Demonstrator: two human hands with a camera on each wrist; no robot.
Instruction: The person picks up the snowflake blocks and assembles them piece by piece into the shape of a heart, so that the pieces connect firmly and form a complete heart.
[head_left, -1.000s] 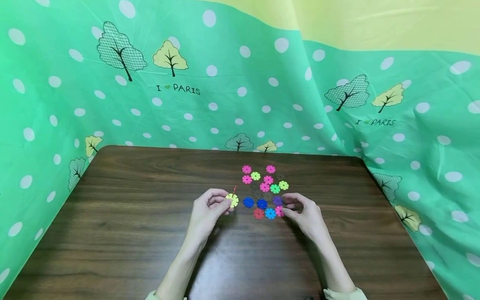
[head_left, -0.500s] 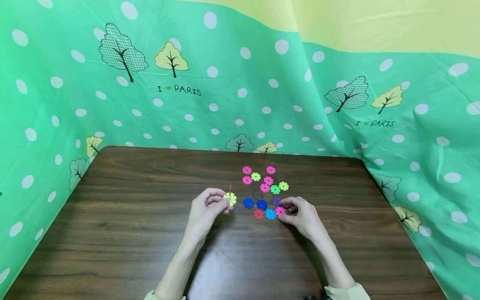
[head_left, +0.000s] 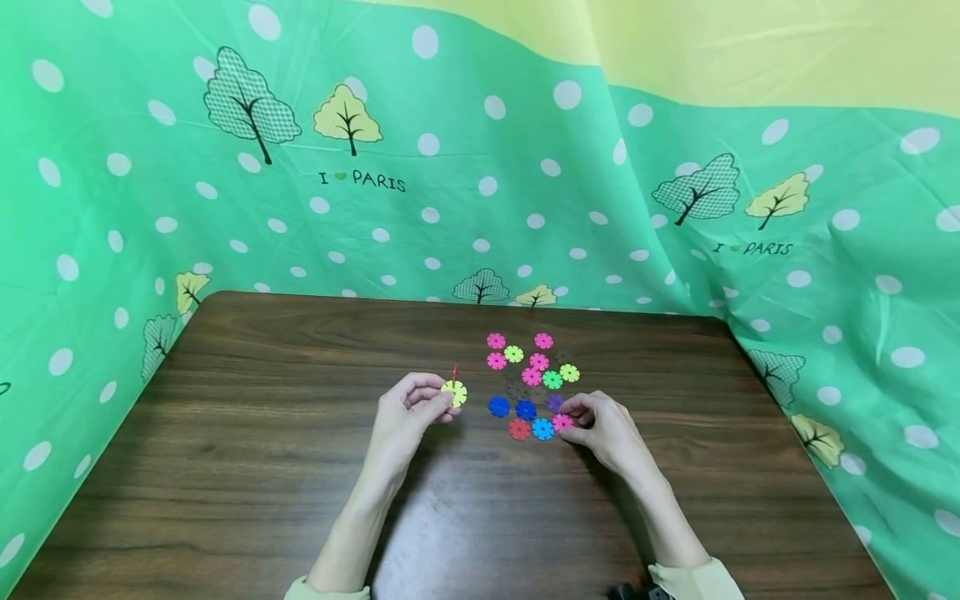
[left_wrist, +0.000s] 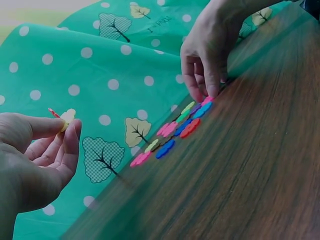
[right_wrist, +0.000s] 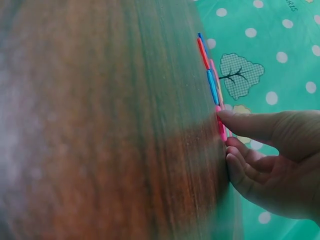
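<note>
Between thumb and fingers, my left hand point(head_left: 408, 412) pinches a yellow notched plastic disc point(head_left: 455, 394), raised over the table. A red disc point(head_left: 455, 372), seen edge-on, is slotted into it and sticks up; the left wrist view also has the red piece point(left_wrist: 54, 113) poking out. My right hand point(head_left: 609, 429) is down at the near right of the loose discs, its thumb and fingertips on the edges of a pink disc point(head_left: 562, 423). Right by its index finger lies a purple disc point(head_left: 554, 402). A light blue disc point(head_left: 542, 429) lies left of the pink one.
Loose notched discs lie flat around: a red one point(head_left: 519, 429), two dark blue ones point(head_left: 498, 407), a green one point(head_left: 552, 380), yellow ones point(head_left: 513, 354) and several pink ones point(head_left: 496, 341). Brown discs point(head_left: 517, 389) blend into the wooden table point(head_left: 262, 467). Green dotted cloth point(head_left: 450, 192) hangs behind.
My left hand has drifted slightly left and up with the yellow and red discs, the red one now more upright. My right hand has moved left and its fingers closed in at the pink disc.
</note>
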